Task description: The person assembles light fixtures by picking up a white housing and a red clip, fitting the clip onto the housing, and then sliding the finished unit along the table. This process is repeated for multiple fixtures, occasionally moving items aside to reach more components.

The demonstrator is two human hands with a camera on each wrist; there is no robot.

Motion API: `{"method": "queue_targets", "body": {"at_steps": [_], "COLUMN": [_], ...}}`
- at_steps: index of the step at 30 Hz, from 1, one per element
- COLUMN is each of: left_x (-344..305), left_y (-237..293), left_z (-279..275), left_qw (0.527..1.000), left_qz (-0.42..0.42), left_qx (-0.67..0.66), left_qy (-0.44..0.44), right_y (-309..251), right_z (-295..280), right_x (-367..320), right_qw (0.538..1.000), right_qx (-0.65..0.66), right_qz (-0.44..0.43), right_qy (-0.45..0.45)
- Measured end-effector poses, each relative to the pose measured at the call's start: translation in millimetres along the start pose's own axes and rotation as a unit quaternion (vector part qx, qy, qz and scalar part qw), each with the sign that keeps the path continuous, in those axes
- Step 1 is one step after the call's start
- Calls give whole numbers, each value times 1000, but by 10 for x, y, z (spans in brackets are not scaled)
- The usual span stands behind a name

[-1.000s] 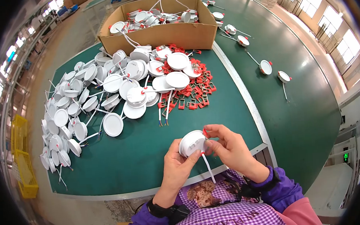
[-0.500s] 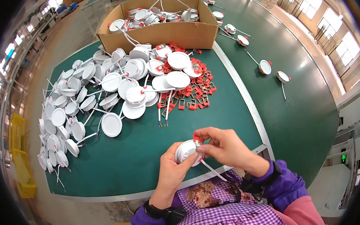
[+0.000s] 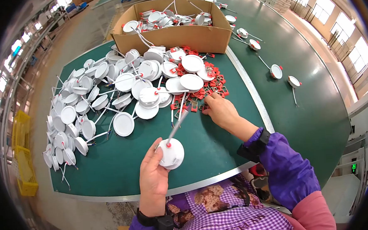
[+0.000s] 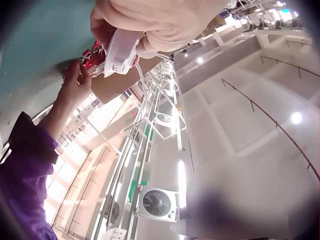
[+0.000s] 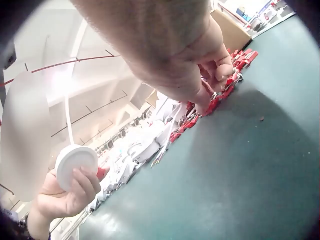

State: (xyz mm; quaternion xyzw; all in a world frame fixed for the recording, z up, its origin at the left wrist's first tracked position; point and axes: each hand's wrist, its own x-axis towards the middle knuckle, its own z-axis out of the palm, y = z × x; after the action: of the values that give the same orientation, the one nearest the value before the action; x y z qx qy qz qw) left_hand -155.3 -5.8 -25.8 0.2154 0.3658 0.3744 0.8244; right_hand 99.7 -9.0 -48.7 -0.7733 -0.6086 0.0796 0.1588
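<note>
My left hand (image 3: 153,177) grips a round white downlight (image 3: 172,154) by its edge, back side up, above the near part of the table. Its white cable sticks up from a red grommet. A bit of red (image 5: 102,173) shows beside that lamp in the right wrist view. My right hand (image 3: 223,113) reaches, fingers bent, into the near edge of a heap of red spring clips (image 3: 216,82). Thumb and fingertips are among the clips in the right wrist view; I cannot tell whether they pinch one.
A large pile of white downlights (image 3: 122,83) covers the table's left and middle. Behind it stands a cardboard box (image 3: 171,40) of lamps with red clips. On the right, a green belt (image 3: 313,120) carries several spaced lamps. Yellow crates (image 3: 25,165) stand off the left edge.
Both hands were together at the lamp, the right fingers holding a red clip against it. Since then my right hand has left it for the clip heap, and my left has moved leftward with the lamp.
</note>
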Motion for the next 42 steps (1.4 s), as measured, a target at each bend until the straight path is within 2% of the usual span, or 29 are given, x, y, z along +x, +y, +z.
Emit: {"method": "queue_targets", "body": {"at_steps": [3,5,6,7,9,10,12,13,15,19,21,23,25,29,34,42], "left_x": [-14,28,-11,-14,-3,16,56,68,64,15,14,22,37,23,47,34], "left_y": [-71,-131,-158,-186,-232,-255,-325,-345,-348,-356,-385,-424,-471,-479,-526,-530], "left_z": [-34,-118,-15,4,9,24,-25,-34,26,171,162,137,119,197,154,201], "left_qw": [999,995,997,997,996,995,998,999,1000,998,997,995,986,980,954,972], "left_qz": [0,-54,-64,-63,-77,-81,-59,-37,-19,25,43,61,122,152,200,186], "left_qx": [42,-27,-12,-12,-31,-59,-39,-17,-3,57,67,78,114,123,216,142], "left_qy": [31,-77,-38,-36,-11,2,-3,-12,-17,0,0,1,-12,-29,-55,-29], "right_y": [2,-64,-119,-117,-104,-191,-412,-470,-582,-685,-697,-731,-746,-744,-731,-773], "right_z": [-13,-122,-165,-152,-117,-170,-350,-351,-367,-363,-326,-323,-305,-276,-238,-208], "right_x": [-24,-99,-122,-162,-273,-326,-482,-561,-684,-783,-834,-894,-940,-970,-963,-934], "right_qw": [1000,997,992,992,991,991,931,920,932,940,943,946,950,944,944,937], "right_qx": [22,55,87,88,132,133,339,369,358,338,328,316,303,318,319,322], "right_qz": [-1,26,52,50,8,7,109,102,44,36,-13,-13,-12,-10,2,-22], "right_qy": [-14,-45,-75,-75,-25,-27,-86,-79,-21,27,56,64,71,90,86,137]}}
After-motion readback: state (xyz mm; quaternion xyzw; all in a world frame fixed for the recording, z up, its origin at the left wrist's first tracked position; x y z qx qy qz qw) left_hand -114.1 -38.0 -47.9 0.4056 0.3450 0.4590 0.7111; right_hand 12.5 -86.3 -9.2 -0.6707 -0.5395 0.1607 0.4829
